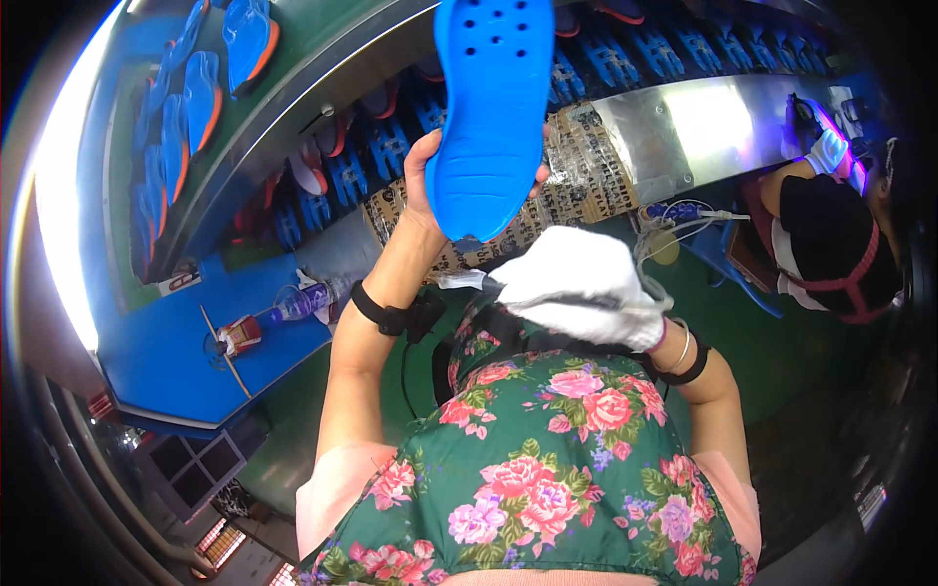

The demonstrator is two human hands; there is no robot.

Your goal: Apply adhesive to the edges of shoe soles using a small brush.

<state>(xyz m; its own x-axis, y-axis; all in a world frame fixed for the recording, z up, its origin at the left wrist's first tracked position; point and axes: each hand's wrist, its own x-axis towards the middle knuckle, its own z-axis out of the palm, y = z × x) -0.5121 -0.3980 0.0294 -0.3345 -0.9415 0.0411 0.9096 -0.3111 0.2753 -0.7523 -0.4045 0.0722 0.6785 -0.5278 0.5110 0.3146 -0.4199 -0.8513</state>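
Note:
My bare left hand [420,186] holds up a bright blue shoe sole [493,132] by its lower end. The thumb lies along the left edge and fingertips show past the right edge. Several small holes dot the upper part, and faint creases cross the lower part. Just below and to the right of the sole is my right hand [576,288], in a white knitted glove with its fingers curled closed. A pale, narrow tip juts from its left side, but the glove hides the rest of what it grips. The right hand does not touch the sole.
Ahead runs a metal-edged line with cardboard [596,181] taped on it and rows of blue shoe parts [606,59] behind. More blue soles with orange edges [202,103] sit at upper left. A blue table [176,361] carries a bottle [303,301]. A co-worker [831,234] sits at right.

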